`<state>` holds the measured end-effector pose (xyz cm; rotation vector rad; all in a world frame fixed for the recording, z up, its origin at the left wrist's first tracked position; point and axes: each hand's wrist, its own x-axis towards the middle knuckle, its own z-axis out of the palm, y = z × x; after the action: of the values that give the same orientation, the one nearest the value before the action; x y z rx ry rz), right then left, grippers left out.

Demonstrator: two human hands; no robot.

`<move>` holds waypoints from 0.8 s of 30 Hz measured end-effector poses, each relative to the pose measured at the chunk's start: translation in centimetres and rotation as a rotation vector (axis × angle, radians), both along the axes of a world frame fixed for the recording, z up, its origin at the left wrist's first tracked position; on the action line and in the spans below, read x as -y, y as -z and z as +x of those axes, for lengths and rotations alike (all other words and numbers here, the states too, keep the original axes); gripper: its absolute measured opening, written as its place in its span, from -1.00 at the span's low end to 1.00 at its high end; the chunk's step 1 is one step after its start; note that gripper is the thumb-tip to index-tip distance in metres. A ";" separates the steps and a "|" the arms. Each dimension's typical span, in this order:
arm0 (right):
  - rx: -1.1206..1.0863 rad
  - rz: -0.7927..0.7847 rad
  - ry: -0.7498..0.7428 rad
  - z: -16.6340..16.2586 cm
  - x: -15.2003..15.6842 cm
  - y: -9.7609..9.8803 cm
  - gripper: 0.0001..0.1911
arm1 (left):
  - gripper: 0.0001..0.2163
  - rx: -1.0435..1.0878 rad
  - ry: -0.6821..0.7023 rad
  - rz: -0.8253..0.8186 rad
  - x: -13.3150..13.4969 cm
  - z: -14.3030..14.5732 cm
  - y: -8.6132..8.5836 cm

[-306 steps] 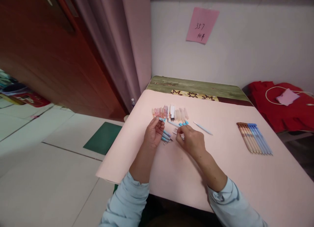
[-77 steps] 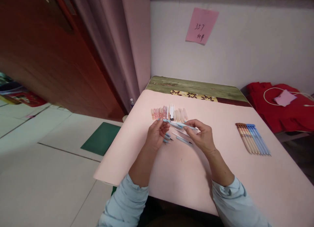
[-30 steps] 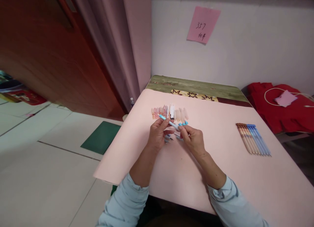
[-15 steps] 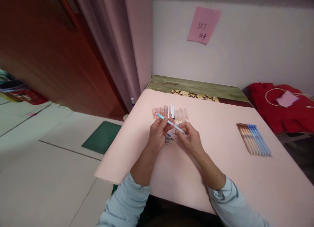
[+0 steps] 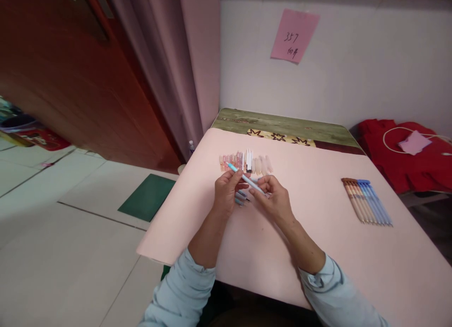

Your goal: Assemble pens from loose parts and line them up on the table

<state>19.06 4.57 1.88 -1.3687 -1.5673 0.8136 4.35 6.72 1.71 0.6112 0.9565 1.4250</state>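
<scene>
A light blue pen (image 5: 243, 177) runs between my two hands above the pink table cover (image 5: 318, 242). My left hand (image 5: 228, 190) pinches its upper part, and my right hand (image 5: 273, 197) closes on its lower end. Under my left hand a few more blue pen pieces (image 5: 240, 198) lie on the cover. Just beyond my hands a row of small clear and pink pen parts (image 5: 245, 162) is lined up.
A bundle of several brown and blue pens (image 5: 367, 200) lies at the right of the cover. Behind it stands a green patterned table end (image 5: 282, 126). A red cloth (image 5: 406, 152) with a white cord lies at far right. A pink note (image 5: 294, 35) hangs on the wall.
Over the last second my hands have drawn closer together on the blue pen. My right hand has slid up along it. Earlier, my right hand held a separate thin piece.
</scene>
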 end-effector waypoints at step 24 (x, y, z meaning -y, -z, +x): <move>-0.014 0.025 0.005 -0.1 0.4 -0.2 -0.73 | -0.75 0.017 0.141 0.026 0.3 0.1 -0.2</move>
<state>18.94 4.21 2.06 -1.3454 -1.5582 0.7963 4.46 6.43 1.89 0.6716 0.8653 1.3174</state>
